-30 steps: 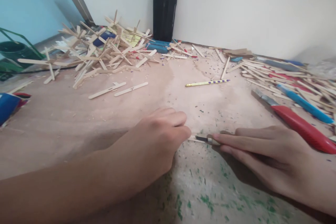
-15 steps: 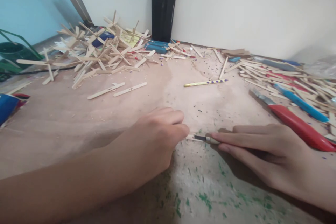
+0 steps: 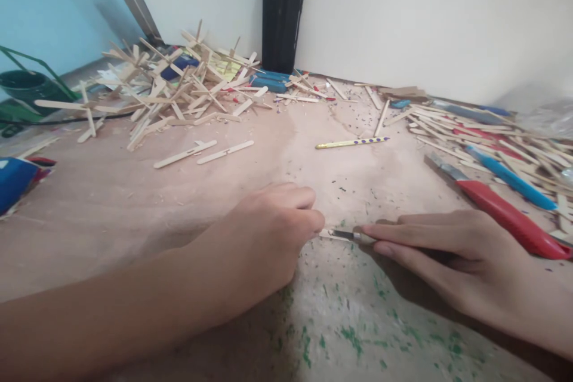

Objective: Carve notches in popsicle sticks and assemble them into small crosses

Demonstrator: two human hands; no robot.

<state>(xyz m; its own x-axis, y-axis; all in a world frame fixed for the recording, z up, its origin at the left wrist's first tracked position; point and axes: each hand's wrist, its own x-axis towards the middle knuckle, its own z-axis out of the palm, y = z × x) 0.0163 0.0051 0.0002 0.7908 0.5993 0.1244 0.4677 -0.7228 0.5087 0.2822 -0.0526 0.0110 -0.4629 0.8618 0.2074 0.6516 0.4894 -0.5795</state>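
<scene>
My left hand is closed on a pale wooden craft stick, pressing it to the tabletop; most of the stick is hidden under the fingers. From the right, my right hand grips a small carving knife between thumb and fingers. Its dark blade lies on the bared end of the stick, close to my left fingertips. Beyond my left hand lie two notched craft sticks, side by side. A yellow pencil with purple dots rests farther back.
A heap of crossed craft sticks fills the back left. Loose sticks, a blue pen-like tool and a red-handled cutter lie at the right. A black phone leans on the wall. A green container stands far left.
The whole view has shifted slightly, so things at the left appear a little farther right. Both hands keep their grips, and the blade stays at nearly the same spot on the stick.
</scene>
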